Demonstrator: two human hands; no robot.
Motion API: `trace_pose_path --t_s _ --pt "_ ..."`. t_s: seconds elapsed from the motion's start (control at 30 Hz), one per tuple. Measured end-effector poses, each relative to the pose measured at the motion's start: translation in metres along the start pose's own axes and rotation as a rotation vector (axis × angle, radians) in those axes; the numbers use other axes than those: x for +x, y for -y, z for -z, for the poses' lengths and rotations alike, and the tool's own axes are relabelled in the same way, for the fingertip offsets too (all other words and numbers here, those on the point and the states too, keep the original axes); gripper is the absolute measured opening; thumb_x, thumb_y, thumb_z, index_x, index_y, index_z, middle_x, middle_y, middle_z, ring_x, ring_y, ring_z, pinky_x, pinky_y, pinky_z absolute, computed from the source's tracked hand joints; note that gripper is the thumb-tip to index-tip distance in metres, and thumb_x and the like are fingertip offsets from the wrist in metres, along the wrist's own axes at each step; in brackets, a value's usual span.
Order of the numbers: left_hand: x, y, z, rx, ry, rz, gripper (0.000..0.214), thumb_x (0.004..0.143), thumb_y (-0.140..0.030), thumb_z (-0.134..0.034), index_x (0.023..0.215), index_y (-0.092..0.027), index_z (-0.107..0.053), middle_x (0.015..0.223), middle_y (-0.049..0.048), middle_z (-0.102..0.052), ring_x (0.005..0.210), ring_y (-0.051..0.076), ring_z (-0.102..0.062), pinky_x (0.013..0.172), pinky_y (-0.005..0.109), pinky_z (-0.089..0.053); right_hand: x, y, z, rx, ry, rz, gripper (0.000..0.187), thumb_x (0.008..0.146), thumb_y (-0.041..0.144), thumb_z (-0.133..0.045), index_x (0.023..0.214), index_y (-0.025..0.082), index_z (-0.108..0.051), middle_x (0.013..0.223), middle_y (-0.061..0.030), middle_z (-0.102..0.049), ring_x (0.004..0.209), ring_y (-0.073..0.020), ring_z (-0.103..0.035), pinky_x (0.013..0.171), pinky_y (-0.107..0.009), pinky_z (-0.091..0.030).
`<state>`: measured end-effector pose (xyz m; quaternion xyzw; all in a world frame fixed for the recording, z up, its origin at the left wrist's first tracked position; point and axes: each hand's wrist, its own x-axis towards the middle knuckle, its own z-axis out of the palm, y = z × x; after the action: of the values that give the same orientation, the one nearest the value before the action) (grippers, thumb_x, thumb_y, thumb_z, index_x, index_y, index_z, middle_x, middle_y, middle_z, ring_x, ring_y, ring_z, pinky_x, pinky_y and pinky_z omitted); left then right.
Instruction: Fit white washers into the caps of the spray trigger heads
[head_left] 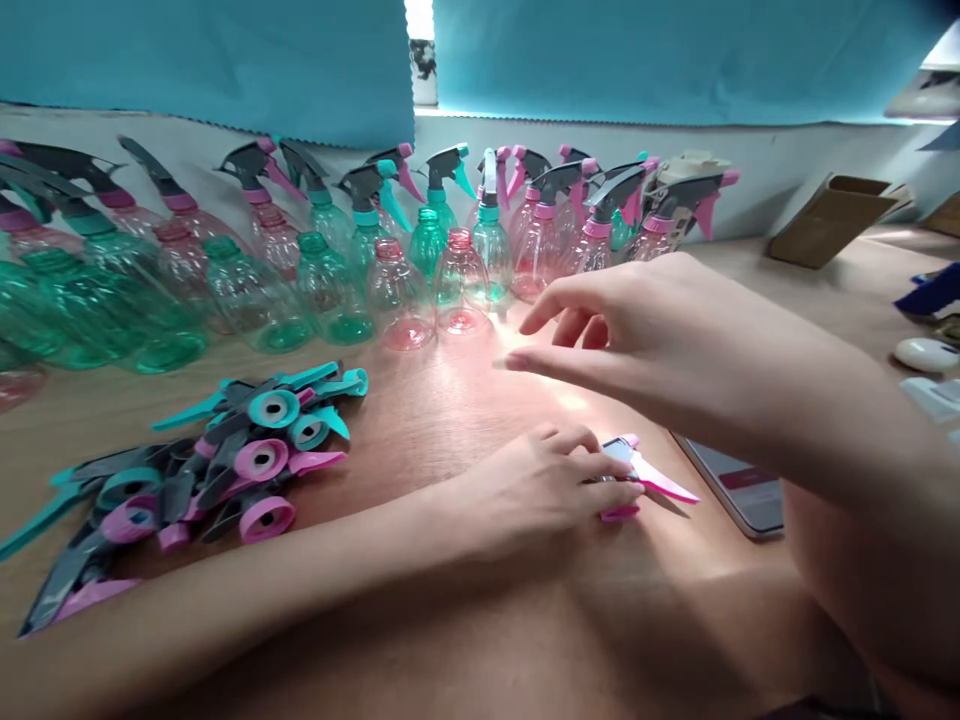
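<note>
My left hand (547, 485) rests on the wooden table (450, 400) with its fingers closed round a pink and grey spray trigger head (649, 475). Its pink lever sticks out to the right. My right hand (600, 315) hovers above and beyond it with fingers stretched out and apart, holding nothing. It reaches toward two uncapped clear pink bottles (459, 285) at the front of the bottle row.
Rows of green and pink spray bottles (330, 290) line the back wall, some with trigger heads (450, 165) fitted. A pile of loose pink and teal trigger heads (225, 465) lies at left. A phone (739, 490) lies at right, a cardboard box (832, 215) beyond.
</note>
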<state>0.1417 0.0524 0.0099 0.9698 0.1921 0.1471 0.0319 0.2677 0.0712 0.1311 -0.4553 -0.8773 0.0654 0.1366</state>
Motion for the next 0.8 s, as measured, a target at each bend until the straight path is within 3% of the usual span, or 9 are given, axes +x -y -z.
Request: trace_pose_path --t_s 0.13,0.23,0.37,0.53,0.67,0.8 --pt "0.010 -0.003 -0.007 0.048 -0.005 -0.021 0.024 0.094 -0.022 -0.046 0.114 -0.024 -0.058 0.112 -0.0038 -0.066 0.104 0.022 -0.051 0.093 0.038 -0.036 0.002 -0.002 -0.001 -0.016 0.018 0.003 0.030 0.084 0.045 -0.050 0.088 0.020 -0.068 0.072 -0.0038 -0.066 0.067 -0.0180 -0.060 0.052 -0.027 -0.038" --pt "0.003 -0.001 -0.008 0.069 0.005 0.067 0.019 0.092 -0.021 -0.049 0.106 -0.023 -0.062 0.107 -0.0009 -0.066 0.101 0.022 -0.052 0.089 0.038 -0.039 0.000 -0.002 -0.007 -0.044 0.020 0.027 0.028 0.084 0.043 -0.052 0.082 0.019 -0.066 0.073 -0.0038 -0.065 0.066 -0.0169 -0.060 0.051 -0.026 -0.037" --pt "-0.021 0.006 0.001 0.059 0.005 0.282 0.025 0.086 -0.030 -0.058 0.107 -0.018 -0.062 0.107 0.0079 -0.063 0.101 0.025 -0.051 0.091 0.042 -0.039 -0.003 -0.001 -0.012 -0.065 -0.003 0.072 0.027 0.086 0.042 -0.051 0.077 0.020 -0.065 0.067 -0.0027 -0.063 0.062 -0.0162 -0.058 0.050 -0.026 -0.033" --pt "-0.067 0.013 0.018 -0.024 -0.049 0.513 0.027 0.084 -0.026 -0.059 0.110 -0.018 -0.060 0.102 0.0071 -0.060 0.098 0.023 -0.049 0.086 0.039 -0.043 -0.003 0.000 -0.015 -0.112 0.012 0.108 0.024 0.084 0.042 -0.053 0.086 0.022 -0.067 0.067 -0.0016 -0.064 0.057 -0.0159 -0.056 0.048 -0.027 -0.030" --pt "-0.099 0.008 0.024 -0.063 -0.223 0.645 0.027 0.086 -0.024 -0.058 0.112 -0.018 -0.057 0.101 0.0054 -0.058 0.095 0.020 -0.049 0.082 0.034 -0.044 0.004 0.002 -0.026 -0.123 0.040 0.124 0.026 0.084 0.041 -0.053 0.093 0.022 -0.067 0.071 -0.0024 -0.066 0.061 -0.0166 -0.057 0.050 -0.027 -0.031" --pt "-0.118 -0.002 0.025 -0.037 -0.380 0.663 0.025 0.085 -0.019 -0.060 0.109 -0.019 -0.058 0.098 0.0041 -0.058 0.092 0.019 -0.050 0.081 0.033 -0.044 0.009 0.011 -0.047 -0.034 0.057 0.214 0.021 0.084 0.036 -0.054 0.086 0.020 -0.067 0.069 -0.0018 -0.065 0.061 -0.0150 -0.055 0.050 -0.026 -0.030"
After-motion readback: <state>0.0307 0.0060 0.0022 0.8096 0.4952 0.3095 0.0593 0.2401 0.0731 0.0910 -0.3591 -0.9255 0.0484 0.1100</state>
